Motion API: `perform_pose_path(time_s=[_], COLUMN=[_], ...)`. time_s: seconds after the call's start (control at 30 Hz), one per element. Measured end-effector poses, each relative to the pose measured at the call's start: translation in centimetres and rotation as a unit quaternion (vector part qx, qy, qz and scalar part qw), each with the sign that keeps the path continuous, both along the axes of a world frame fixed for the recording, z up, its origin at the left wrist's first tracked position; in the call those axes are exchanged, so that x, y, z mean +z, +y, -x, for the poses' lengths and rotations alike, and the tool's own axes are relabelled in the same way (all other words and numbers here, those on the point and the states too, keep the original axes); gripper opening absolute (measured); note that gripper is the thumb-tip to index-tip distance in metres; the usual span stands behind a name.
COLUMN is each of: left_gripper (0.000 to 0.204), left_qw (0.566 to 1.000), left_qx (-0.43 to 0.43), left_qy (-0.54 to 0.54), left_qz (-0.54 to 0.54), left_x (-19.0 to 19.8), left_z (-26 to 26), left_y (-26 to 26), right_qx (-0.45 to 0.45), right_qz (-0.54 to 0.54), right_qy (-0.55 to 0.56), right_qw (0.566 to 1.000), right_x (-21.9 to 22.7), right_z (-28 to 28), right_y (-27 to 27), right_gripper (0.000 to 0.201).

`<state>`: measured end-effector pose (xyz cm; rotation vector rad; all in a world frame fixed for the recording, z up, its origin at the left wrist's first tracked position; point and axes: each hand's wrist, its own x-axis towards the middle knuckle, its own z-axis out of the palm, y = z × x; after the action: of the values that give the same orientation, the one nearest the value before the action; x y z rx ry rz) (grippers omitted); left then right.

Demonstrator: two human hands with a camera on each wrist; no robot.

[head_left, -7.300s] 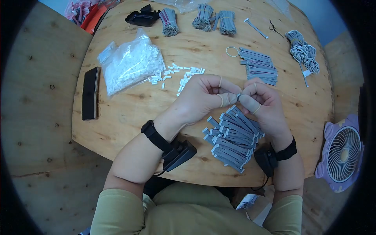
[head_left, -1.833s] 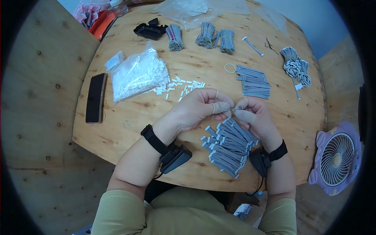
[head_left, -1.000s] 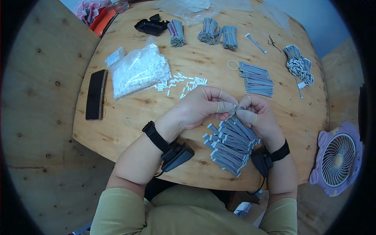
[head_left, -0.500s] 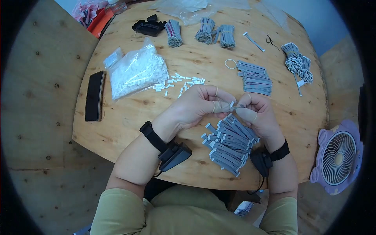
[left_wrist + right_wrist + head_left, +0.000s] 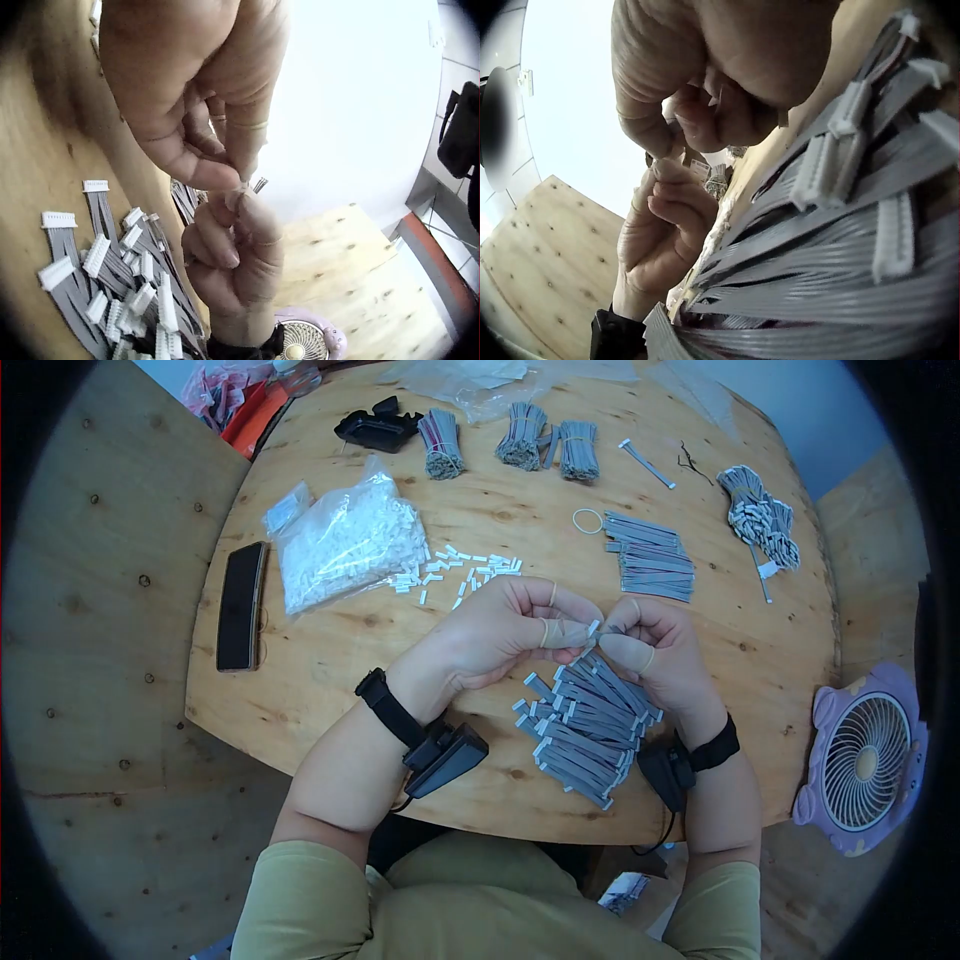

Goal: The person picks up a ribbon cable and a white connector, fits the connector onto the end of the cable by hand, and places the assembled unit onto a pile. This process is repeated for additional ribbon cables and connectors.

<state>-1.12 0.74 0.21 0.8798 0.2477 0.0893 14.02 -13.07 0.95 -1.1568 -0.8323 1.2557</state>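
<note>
The small, narrow, white plastic plug (image 5: pixel 593 628) sits between our hands, its long side slanting away and a bit right. We guess it's light, hard and easily dropped: hold its ends. Our left hand (image 5: pixel 520 632) pinches it, and our right hand (image 5: pixel 657 650) pinches a flat grey ribbon cable (image 5: pixel 613 631).

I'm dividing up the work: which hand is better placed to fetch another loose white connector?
Probably the left hand: in the head view, the scattered white connectors lie just beyond it. The right hand sits farther off, nearer the grey strips. Both pinch a small cable piece, though.
</note>
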Motion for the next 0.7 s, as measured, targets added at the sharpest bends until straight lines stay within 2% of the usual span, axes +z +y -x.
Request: perform_pose_path(time_s=[0.27,0.47,0.7], left_gripper=[0.020,0.020,0.020], left_qw=[0.999,0.984,0.985], left_qx=[0.031,0.048,0.054], left_qy=[0.012,0.026,0.029], left_qz=[-0.036,-0.168,-0.160], left_x=[-0.03,0.30,0.25], left_z=[-0.10,-0.24,-0.37], left_y=[-0.19,-0.39,-0.50], right_qx=[-0.018,-0.043,-0.047], right_qz=[0.024,0.051,0.058], right_qy=[-0.015,-0.044,-0.027], right_qw=[0.999,0.997,0.997], right_x=[0.19,0.43,0.37], right_z=[0.23,0.67,0.56], right_y=[-0.02,0.14,0.15], right_gripper=[0.006,0.005,0.006])
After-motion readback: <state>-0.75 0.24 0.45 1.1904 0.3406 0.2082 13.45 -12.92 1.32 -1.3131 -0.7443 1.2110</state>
